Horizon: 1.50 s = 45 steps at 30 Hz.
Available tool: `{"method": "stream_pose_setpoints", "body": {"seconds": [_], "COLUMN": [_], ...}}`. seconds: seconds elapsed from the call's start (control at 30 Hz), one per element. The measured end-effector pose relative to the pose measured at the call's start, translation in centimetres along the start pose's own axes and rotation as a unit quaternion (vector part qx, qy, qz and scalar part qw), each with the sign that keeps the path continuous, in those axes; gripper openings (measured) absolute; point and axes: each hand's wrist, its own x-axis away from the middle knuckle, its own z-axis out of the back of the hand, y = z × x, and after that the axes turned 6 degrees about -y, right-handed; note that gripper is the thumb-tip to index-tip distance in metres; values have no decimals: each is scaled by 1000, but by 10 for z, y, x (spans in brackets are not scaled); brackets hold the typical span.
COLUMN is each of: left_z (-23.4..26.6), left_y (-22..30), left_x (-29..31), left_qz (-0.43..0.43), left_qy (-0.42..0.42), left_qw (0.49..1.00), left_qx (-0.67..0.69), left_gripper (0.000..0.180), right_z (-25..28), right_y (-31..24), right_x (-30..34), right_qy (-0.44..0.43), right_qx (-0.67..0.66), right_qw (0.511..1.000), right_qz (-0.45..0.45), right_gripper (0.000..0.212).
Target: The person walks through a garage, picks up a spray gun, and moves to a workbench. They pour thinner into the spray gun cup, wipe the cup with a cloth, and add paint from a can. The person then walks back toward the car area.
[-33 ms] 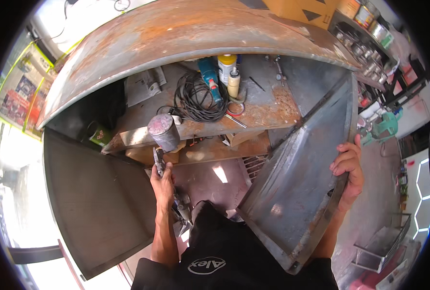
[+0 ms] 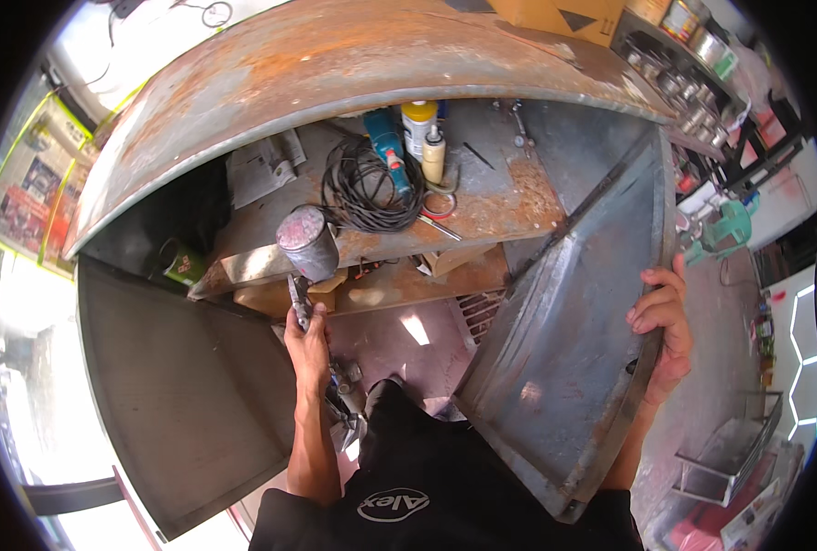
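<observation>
My left hand (image 2: 308,347) is wrapped round the handle of a paint spray gun (image 2: 300,301). Its paint-stained metal cup (image 2: 304,241) sits on top, in front of the cabinet's upper shelf. With fingers curled over the outer edge, my right hand (image 2: 663,321) grips the grey metal right door (image 2: 564,358), which stands open. The left door (image 2: 183,376) is swung outward too, untouched. Rust covers much of the cabinet top (image 2: 335,64).
On the shelf lie a coiled black cable (image 2: 364,188), a teal power tool (image 2: 388,151), a yellow-capped container (image 2: 417,124), a cream bottle (image 2: 433,154) and a tape roll (image 2: 439,204). A green can (image 2: 184,266) stands inside at left. A cardboard box (image 2: 564,18) rests on top.
The view has shifted slightly, so the cabinet and shelf items appear a little farther left. Both hands keep their grips on the spray gun and the door.
</observation>
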Motion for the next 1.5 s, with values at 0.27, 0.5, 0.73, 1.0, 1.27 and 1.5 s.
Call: {"method": "stream_pose_setpoints", "body": {"seconds": [0.27, 0.5, 0.73, 1.0, 1.27, 1.5], "left_z": [-141, -305, -509, -610, -637, -651], "left_y": [0, -39, -79, -72, -132, -133], "left_x": [-45, -104, -238, -445, -535, -656], "left_qz": [-12, 32, -123, -57, 12, -220], "left_qy": [-188, -321, -170, -61, -146, -198], "left_qw": [981, 945, 977, 986, 948, 699], "left_qx": [56, 52, -23, -147, -284, -651], "left_gripper": [31, 57, 39, 40, 47, 45], "right_z": [45, 58, 12, -3, 5, 5], "right_y": [-49, -100, -129, -125, -118, -121], "right_x": [71, 151, 224, 218, 206, 217], "right_qy": [61, 227, 550, 795, 770, 775], "right_qx": [-242, -300, 14, 241, 306, 296], "right_qw": [968, 924, 818, 535, 537, 538], "right_qz": [-22, -69, -168, -156, -158, -150], "right_gripper": [104, 117, 121, 99, 97, 94]}}
